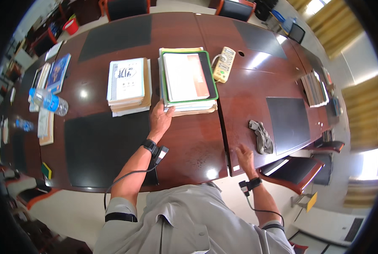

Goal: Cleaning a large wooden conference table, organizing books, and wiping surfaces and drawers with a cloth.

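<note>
My left hand [161, 119] is at the near left corner of a stack of documents [192, 107]. Its thumb lies along the front edge, while the other fingers are partly hidden at the left side. On top of that stack rests a green-rimmed black tray or folder [211, 76] with a white and red booklet [184, 77] on it. My right hand [245, 157] holds nothing and hovers near the table's front edge, fingers loosely bent and apart. Just beyond it lies a crumpled grey cloth [262, 138].
A second stack of booklets [126, 81] stands to the left. A cream power strip [224, 65] lies right of the documents. Farther left are a plastic water bottle [51, 101] and a blue book [58, 73]. More books [314, 89] sit at right. A narrow gap [224, 136] divides the table [189, 152].
</note>
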A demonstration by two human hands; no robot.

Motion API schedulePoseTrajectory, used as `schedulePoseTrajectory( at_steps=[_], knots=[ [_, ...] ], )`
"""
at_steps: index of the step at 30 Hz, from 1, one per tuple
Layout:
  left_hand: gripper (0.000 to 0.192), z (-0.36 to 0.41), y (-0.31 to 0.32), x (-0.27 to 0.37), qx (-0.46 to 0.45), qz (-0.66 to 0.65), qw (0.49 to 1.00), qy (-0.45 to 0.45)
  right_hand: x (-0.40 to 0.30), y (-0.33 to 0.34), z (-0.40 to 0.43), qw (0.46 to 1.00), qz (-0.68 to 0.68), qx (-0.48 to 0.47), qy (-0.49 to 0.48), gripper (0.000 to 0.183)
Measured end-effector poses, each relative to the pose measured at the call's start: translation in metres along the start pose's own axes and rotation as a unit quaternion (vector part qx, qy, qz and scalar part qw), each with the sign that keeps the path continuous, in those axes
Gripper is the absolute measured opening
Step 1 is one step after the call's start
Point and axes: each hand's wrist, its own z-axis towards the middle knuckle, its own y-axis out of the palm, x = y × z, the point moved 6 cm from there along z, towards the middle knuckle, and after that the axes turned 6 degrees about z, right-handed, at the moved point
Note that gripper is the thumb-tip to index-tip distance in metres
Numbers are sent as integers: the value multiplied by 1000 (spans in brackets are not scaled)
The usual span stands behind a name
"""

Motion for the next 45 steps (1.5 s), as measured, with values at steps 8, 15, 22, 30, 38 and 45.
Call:
schedulePoseTrajectory(
  at_steps=[8, 15, 22, 30, 38, 45],
  knots=[
    [58, -61, -4, -38, -85, 144, 985, -37, -5, -109, 40, 945, -286, 151, -47, 68],
    [74, -126, -1, -4, -218, 267, 938, 28, 31, -112, 44, 934, -317, 159, -46, 65],
    [102, -124, 23, 13, -312, 372, 874, -28, -15, -50, 17, 938, -299, 55, -168, 63],
    [100, -111, 23, 25, -275, 394, 877, 8, -37, -33, 13, 942, -243, -33, -230, 59],
    [108, -113, 29, 23, -248, 376, 893, -12, -9, -53, 29, 939, -280, -23, -200, 60],
    [100, -116, 8, 23, -190, 355, 914, -40, 15, -79, 82, 949, -281, 26, -142, 51]
  ],
)
